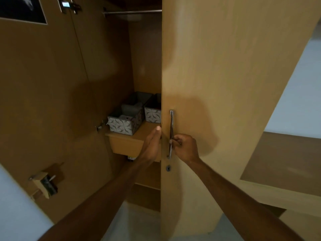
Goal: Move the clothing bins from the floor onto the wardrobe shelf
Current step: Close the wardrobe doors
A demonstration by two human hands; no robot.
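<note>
The right hand (185, 146) curls round the thin silver metal handle (171, 126); the left hand (152, 143) lies flat against the tan wooden door (217, 66). Swing it slowly, with no pinching.

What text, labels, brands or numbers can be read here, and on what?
None readable.
Dark picture at top left: no letters visible.
Bright patch by the top hinge: too blurred to read.
Patterned bins on the shelf: pattern only, no label seen.
Small item under the shelf: too small to tell.
</note>
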